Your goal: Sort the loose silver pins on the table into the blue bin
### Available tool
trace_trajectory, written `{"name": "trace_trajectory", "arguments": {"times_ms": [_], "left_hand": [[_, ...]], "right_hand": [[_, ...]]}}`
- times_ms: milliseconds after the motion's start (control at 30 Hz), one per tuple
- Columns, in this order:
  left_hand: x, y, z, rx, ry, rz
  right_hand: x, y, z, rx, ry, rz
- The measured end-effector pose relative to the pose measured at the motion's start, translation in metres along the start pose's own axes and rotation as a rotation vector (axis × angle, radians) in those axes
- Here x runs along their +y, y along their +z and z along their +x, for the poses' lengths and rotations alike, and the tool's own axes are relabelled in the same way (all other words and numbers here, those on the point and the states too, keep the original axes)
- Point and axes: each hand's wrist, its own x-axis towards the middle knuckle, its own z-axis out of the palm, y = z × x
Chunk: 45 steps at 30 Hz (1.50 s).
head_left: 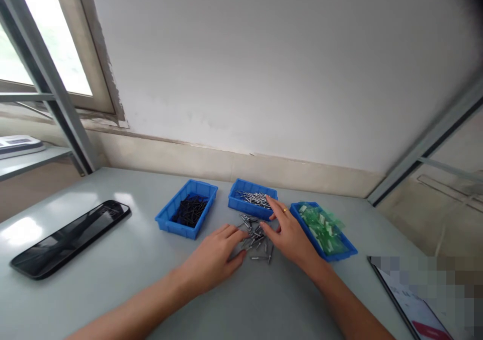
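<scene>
Forearms [151, 300], hands [217, 254] flanking pins [256, 238], bin rim [243, 210] behind

From the head, the camera faces the wall [256, 78] (looking down on the table [128, 259], quite near).

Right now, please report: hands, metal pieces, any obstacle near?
Left hand at left edge of metal pieces; right hand at right edge, fingers spread. Pieces loose on table, middle blue bin close behind.
</scene>
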Motion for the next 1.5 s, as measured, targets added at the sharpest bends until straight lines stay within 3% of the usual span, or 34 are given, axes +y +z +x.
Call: {"name": "trace_trajectory", "arguments": {"times_ms": [133,333,467,733,1200,1367,1500], "left_hand": [[-0.008,0.006,-0.001,-0.040,-0.007,0.144],[-0.020,0.014,0.001,0.036,-0.046,0.239],[-0.023,0.014,0.003,0.019,-0.064,0.276],[-0.025,0.013,0.009,0.062,-0.085,0.260],[-0.033,0.020,0.009,0.086,-0.047,0.426],[-0.021,0.012,0.008,0.093,-0.042,0.309],[-0.011,0.009,0.007,0.118,-0.009,0.199]], "right_hand": [[0.000,-0.001,0.000,0.019,0.025,-0.066],[-0.016,0.002,-0.004,-0.149,-0.062,-0.098],[-0.021,0.006,-0.008,-0.243,-0.147,-0.093],[-0.022,0.005,-0.009,-0.220,-0.140,-0.111],[-0.020,0.007,-0.009,-0.234,-0.145,-0.190],[-0.023,0.005,-0.009,-0.209,-0.113,-0.144],[-0.024,0.003,-0.008,-0.237,-0.176,-0.088]]}}
